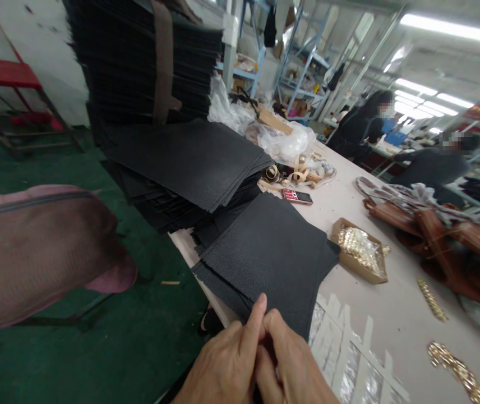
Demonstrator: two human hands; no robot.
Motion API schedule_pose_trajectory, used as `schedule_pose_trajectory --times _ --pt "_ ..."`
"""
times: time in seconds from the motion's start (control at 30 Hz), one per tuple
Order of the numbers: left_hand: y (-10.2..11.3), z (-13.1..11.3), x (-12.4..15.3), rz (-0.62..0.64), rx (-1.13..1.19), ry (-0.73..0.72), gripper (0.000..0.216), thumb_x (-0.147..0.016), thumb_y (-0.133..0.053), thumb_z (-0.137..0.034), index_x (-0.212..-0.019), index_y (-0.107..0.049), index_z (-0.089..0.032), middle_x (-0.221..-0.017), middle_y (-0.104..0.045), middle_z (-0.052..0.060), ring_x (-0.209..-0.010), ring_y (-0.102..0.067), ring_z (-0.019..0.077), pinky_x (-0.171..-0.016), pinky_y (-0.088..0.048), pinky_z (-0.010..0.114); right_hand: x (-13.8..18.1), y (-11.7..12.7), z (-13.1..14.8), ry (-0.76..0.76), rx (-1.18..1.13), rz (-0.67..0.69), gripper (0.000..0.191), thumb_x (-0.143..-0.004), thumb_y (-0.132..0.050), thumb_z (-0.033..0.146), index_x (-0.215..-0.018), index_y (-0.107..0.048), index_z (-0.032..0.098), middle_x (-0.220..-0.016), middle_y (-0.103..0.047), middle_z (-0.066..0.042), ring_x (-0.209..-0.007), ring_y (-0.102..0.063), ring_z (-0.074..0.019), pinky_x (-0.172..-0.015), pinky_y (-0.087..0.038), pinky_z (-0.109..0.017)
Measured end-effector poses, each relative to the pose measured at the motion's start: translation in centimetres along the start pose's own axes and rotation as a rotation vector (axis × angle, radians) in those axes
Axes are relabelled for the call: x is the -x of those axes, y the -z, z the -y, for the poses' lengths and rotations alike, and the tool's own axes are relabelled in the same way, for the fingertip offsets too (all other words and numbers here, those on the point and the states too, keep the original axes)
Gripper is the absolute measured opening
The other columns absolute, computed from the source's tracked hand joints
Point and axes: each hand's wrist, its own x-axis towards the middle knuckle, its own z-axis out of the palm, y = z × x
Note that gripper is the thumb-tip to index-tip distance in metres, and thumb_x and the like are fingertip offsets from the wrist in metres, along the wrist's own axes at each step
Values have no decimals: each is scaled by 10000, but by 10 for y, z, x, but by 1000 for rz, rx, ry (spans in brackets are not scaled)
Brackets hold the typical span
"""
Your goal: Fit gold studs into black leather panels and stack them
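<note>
My left hand (223,359) and my right hand (292,359) are pressed together at the near edge of a stack of black leather sheets (269,252). The left index finger points forward over the sheets, and the rest of that hand is closed. Curled inward, the fingers of my right hand meet the left ones. Whatever sits between them is hidden, though a sliver of something dark shows below. Behind lies a larger fanned pile of black sheets (189,157), at the foot of a tall strapped stack (118,67).
On the table (374,320) are a box of gold-coloured metal pieces (360,252), gold chains (458,370), a red phone (298,196), taped plastic (349,353) and brown leather bags (446,235). A cloth-covered seat (46,252) stands left. Two people (360,126) are further back.
</note>
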Motion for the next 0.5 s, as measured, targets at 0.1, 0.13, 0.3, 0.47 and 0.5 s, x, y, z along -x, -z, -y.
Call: schedule_pose_trajectory --times 0.1,0.13,0.3,0.47,0.5 --pt "8 5 2 -4 55 12 846 -866 -447 -153 -1541 57 -232 -1189 -676 96 -960 -674 250 -802 -602 393 -7 -3 6 38 -26 -10 96 -893 -422 133 -897 -447 226 -757 -570 21 -658 -571 -128 -591 -418 -230" --pt "10 6 3 -10 87 31 820 -870 -431 -149 -1542 32 -239 -1200 -672 90 -983 -672 241 -824 -593 387 -9 -1 8 38 -49 -9 92 -883 -447 132 -878 -464 223 -745 -574 25 -648 -572 -122 -582 -419 -221" --pt "13 8 2 -111 322 237 516 -923 -408 -175 -1428 -345 -258 -886 -690 -7 -755 -661 132 -710 -522 240 -34 34 6 96 25 -124 102 -915 -537 175 -877 -616 226 -779 -661 24 -697 -623 -111 -642 -470 -202" --pt "11 7 3 -123 672 591 274 -892 -553 -315 -1144 -596 -216 -686 -546 -58 -584 -508 95 -558 -391 205 -78 73 -33 79 527 -318 281 -964 -420 164 -1071 -679 192 -1000 -728 -77 -940 -671 -221 -833 -505 -343" --pt "10 8 5 -111 729 630 282 -884 -566 -325 -1138 -603 -209 -692 -542 -55 -599 -504 97 -571 -388 207 -84 76 -40 50 595 -310 316 -964 -392 152 -1090 -681 180 -1004 -727 -91 -944 -672 -239 -832 -509 -366"
